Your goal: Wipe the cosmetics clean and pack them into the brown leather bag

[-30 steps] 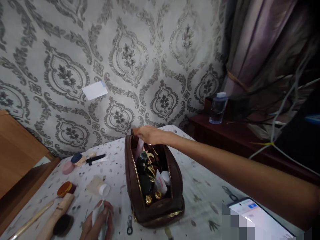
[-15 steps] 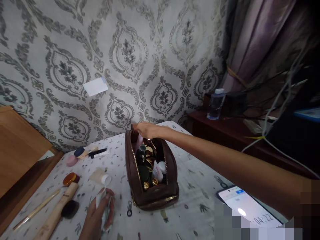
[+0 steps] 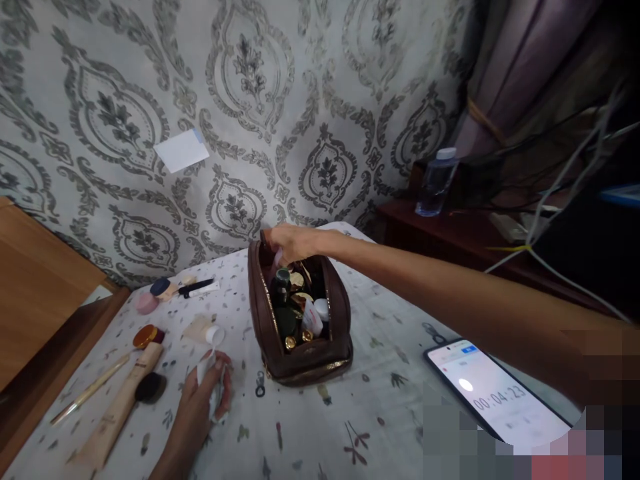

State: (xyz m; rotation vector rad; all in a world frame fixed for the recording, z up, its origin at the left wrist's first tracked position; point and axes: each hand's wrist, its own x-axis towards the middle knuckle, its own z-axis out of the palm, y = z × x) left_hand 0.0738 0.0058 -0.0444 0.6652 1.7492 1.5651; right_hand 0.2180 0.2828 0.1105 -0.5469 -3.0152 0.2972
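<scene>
A brown cosmetic bag [image 3: 305, 360] stands open on the table, packed with several small bottles and tubes. My right hand [image 3: 290, 241] reaches across to the bag's far end, fingers curled over the rim and touching a pink item [image 3: 278, 259] inside. My left hand [image 3: 203, 400] rests on the table at the bag's near left and grips a white crumpled tissue [image 3: 211, 393].
Left of the bag lie a large makeup brush [image 3: 120, 408], a thin gold brush [image 3: 90, 398], an orange-lidded jar [image 3: 146, 336], a beige tube [image 3: 203, 331], a pink pot [image 3: 147, 303] and a black pen [image 3: 195, 287]. A phone [image 3: 495, 393] showing a timer lies at right. A water bottle [image 3: 436, 181] stands on a dark side table.
The view has tilted down, so bag and table sit higher in frame. My right hand's fingers have dipped further into the bag's far end. My left hand still holds the tissue.
</scene>
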